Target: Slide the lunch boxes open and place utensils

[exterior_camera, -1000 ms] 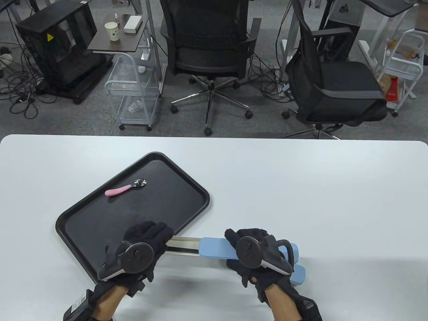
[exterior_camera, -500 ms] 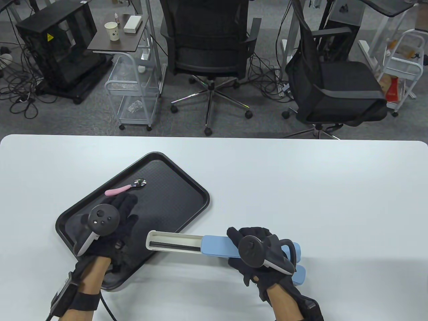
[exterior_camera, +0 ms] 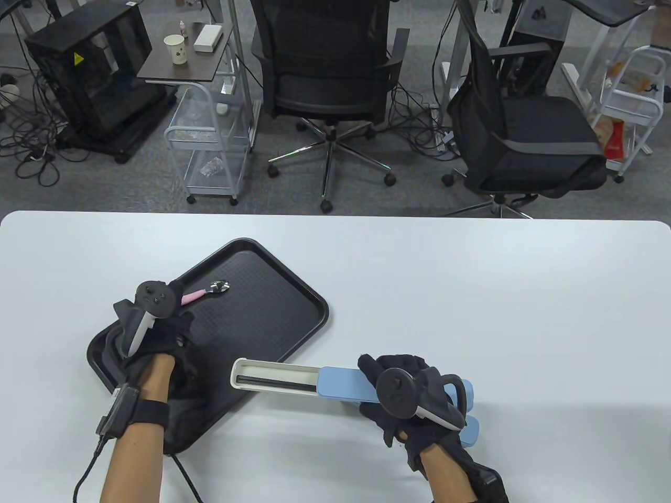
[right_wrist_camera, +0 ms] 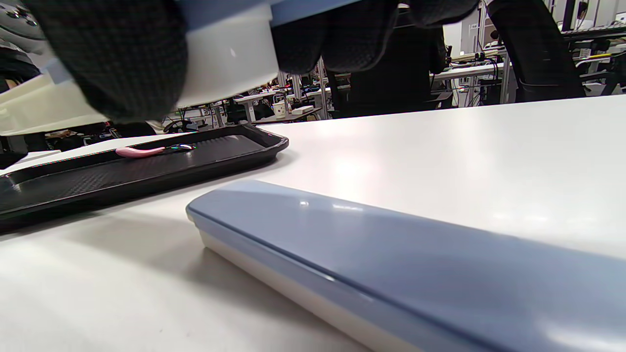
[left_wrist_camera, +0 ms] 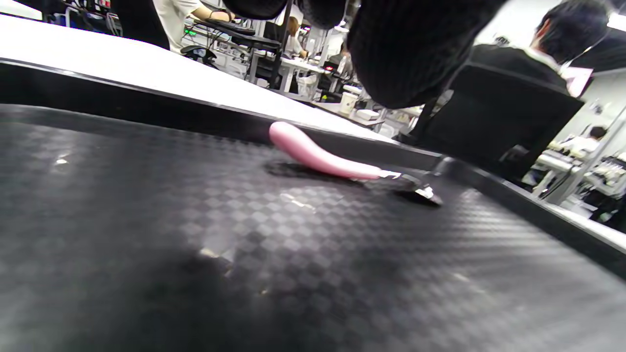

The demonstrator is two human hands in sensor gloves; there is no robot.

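A slim lunch box with a blue lid is slid open. Its white inner tray sticks out to the left with black chopsticks inside. My right hand grips the lidded end and holds it just above the table; it also shows in the right wrist view. A pink-handled spoon lies on the black tray. My left hand hovers over the spoon's handle end. In the left wrist view the fingers hang above the spoon without touching it.
A second closed blue lunch box lies on the white table under my right hand, seen close in the right wrist view. The black tray sits at an angle on the table's left. Office chairs and carts stand beyond the far edge.
My left hand let go of the box's inner tray and moved up and left across the black tray to the spoon. My right hand still holds the opened box in place.
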